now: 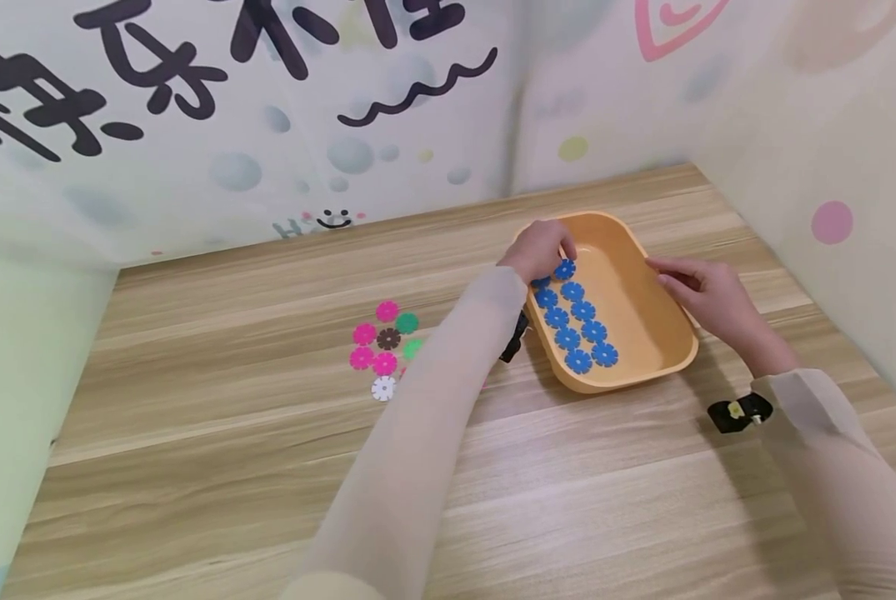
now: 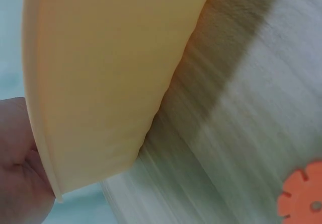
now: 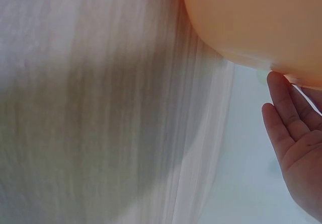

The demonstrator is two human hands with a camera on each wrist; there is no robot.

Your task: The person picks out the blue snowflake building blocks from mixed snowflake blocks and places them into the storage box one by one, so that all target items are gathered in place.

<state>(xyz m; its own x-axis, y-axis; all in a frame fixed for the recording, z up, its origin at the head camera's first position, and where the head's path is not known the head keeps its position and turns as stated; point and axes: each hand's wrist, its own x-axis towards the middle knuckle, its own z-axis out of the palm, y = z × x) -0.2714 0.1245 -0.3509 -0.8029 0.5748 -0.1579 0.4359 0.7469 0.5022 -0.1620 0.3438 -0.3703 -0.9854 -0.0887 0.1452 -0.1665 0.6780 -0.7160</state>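
A yellow-orange plastic tray [image 1: 643, 333] stands on the table's right side. Inside, along its left part, blue notched plastic discs [image 1: 583, 310] lie flat in two columns. My left hand [image 1: 538, 250] reaches over the left rim with curled fingers, its fingertips at the blue disc [image 1: 564, 268] at the far end of the right column. In the left wrist view, the tray wall [image 2: 110, 83] hides the fingertips of that hand [image 2: 20, 163]. My right hand [image 1: 706, 296] pinches the tray's right rim; its other fingers [image 3: 284, 100] show beside the wall in the right wrist view.
Left of the tray lies a loose group of notched discs: pink [image 1: 362, 358], green [image 1: 407, 322], brown [image 1: 388, 338] and white [image 1: 383, 388]. My left forearm covers part of it. An orange-red disc [image 2: 304, 196] lies near the tray. Printed walls [image 1: 432, 150] border the table.
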